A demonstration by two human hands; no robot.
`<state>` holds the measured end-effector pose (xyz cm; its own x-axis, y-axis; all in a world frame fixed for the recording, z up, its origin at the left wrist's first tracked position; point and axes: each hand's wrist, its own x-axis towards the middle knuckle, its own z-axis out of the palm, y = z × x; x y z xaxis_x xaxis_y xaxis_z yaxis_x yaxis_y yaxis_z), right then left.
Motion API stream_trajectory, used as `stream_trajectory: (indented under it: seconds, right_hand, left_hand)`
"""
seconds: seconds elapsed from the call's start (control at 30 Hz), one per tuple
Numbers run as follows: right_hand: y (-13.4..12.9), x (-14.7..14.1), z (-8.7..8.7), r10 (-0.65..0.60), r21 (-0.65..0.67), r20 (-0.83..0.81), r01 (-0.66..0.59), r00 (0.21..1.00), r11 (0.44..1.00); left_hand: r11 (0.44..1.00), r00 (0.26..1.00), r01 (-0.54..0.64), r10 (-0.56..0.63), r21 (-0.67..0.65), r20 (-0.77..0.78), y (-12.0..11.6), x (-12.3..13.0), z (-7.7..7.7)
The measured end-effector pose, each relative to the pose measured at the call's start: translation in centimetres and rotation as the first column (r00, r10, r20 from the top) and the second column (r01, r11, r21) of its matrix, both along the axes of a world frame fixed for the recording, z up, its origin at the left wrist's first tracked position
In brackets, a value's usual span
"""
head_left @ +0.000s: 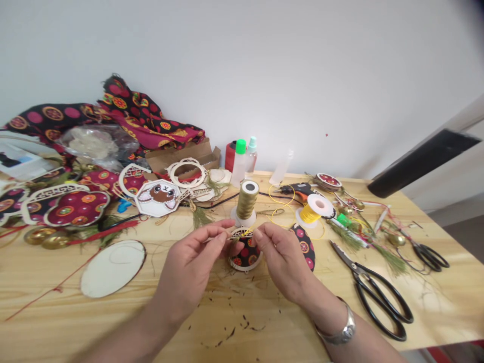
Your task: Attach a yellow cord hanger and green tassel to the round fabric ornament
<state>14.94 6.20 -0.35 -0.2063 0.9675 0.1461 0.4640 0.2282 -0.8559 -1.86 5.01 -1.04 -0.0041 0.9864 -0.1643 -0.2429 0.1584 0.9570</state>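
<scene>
Near the middle of the table, a round ornament (pixel 245 256) with dark patterned fabric and a pale fretwork rim sits between both hands. My left hand (pixel 198 257) is closed at its upper left edge, thumb and fingers pinched together. Opposite it, my right hand (pixel 278 252) pinches at the upper right edge, where a yellow cord shows. What exactly lies between the fingertips is too small to tell. Just behind the ornament stands a spool of olive-gold thread (pixel 247 201). A spool of yellow cord (pixel 312 210) is to the right, its loose cord looping leftward.
Large black-handled scissors (pixel 374 292) lie at the right, smaller scissors (pixel 431 256) beyond. A white oval disc (pixel 113 268) rests at the left. Bottles (pixel 239 164), a glue gun (pixel 298 189), patterned cloth (pixel 139 113), fabric ornaments (pixel 77 207) and a black tube (pixel 423 161) line the back.
</scene>
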Motion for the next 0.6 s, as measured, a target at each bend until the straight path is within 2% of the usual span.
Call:
stream_trajectory:
  seconds: [0.33,0.47,0.6]
  right_hand:
    - [0.15,-0.03,-0.06,-0.012,0.018,0.018,0.011,1.0,1.0]
    - [0.21,-0.11,-0.19,0.008,-0.125,-0.164,-0.028,0.986,0.992]
    - [0.3,-0.1,-0.03,0.031,-0.279,-0.333,-0.13,0.943,0.952]
  left_hand:
    - [0.996,0.968,0.07,-0.056,-0.048,0.246,0.45,0.26,0.51]
    - [0.993,0.956,0.11,-0.095,-0.041,0.277,0.54,0.34,0.6]
    - [0.992,0.971,0.117,-0.107,-0.038,0.216,0.43,0.41,0.64]
